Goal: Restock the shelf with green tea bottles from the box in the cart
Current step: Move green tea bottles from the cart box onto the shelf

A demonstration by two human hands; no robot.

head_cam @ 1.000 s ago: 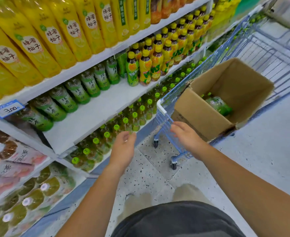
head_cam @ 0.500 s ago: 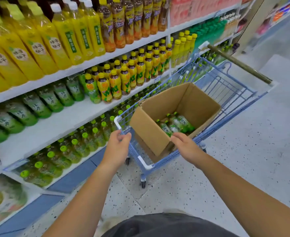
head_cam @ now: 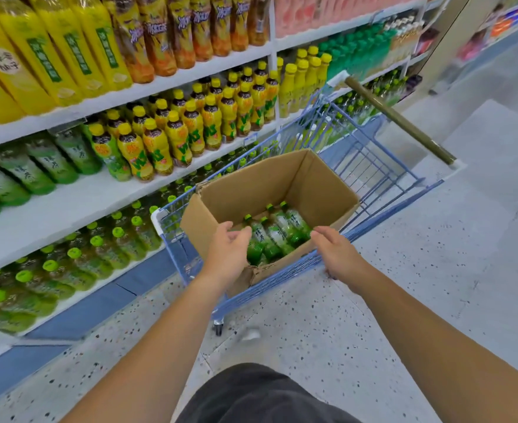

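1. Store aisle with a speckled floor [head_cam: 404, 300] and drink racks all down the left.
2. Shelf [head_cam: 68, 203]: green tea rows at the back of the middle tier, a bare white strip in front, yellow-capped bottles [head_cam: 190, 132] next to them.
3. Blue cart [head_cam: 389, 166] is parked beside it, with an open cardboard box [head_cam: 282, 184] inside.
4. A few bottles [head_cam: 277, 236] of green tea sit at the box's near end.
5. Left hand [head_cam: 227, 254] is over the near-left corner, fingers loosely curved and empty. Right hand [head_cam: 337, 251] is at the near-right edge, relaxed and empty too.
6. Half a second back both hands were by the cart's front rim; now they're over the box, close to the bottles.
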